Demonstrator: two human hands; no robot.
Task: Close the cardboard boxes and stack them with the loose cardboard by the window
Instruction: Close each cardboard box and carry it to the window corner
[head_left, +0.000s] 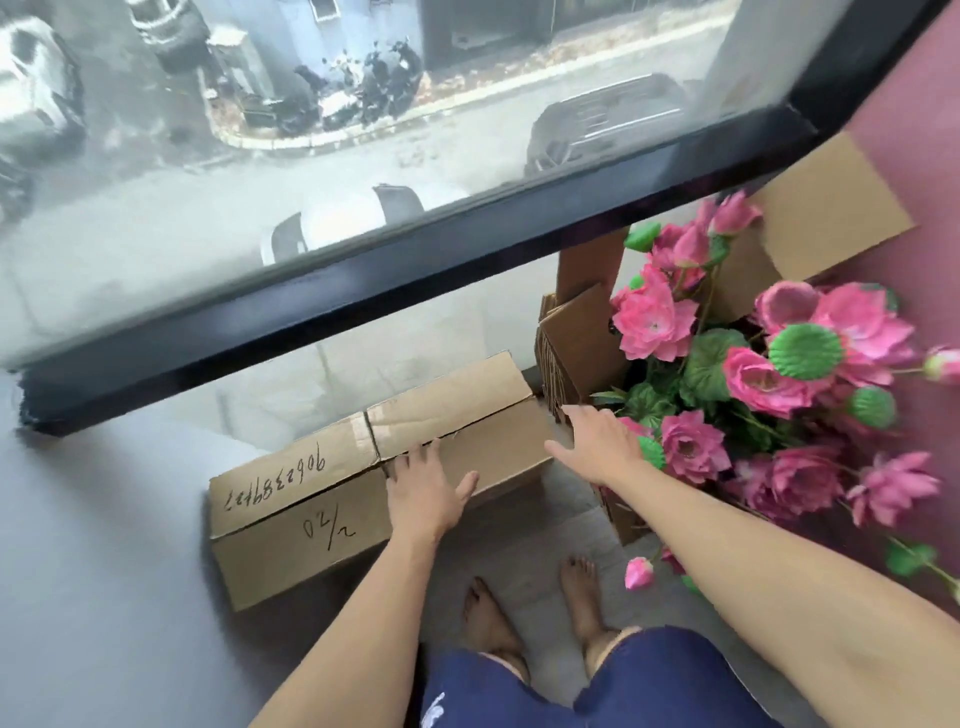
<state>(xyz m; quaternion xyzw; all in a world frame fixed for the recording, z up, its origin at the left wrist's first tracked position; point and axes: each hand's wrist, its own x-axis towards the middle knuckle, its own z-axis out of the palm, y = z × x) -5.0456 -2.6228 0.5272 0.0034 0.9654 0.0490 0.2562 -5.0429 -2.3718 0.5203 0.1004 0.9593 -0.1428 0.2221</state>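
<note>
With the closed cardboard box (374, 483) on the floor by the window, the open left hand (428, 488) presses its top while the open right hand (597, 441) reaches beside it; stacking follows.

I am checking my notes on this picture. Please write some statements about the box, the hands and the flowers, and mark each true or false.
1. The cardboard box on the floor has its top flaps closed. True.
2. The left hand lies flat on the box. True.
3. The right hand holds a flower. False: it is open, holding nothing.
4. The flowers are yellow. False: they are pink.
</note>
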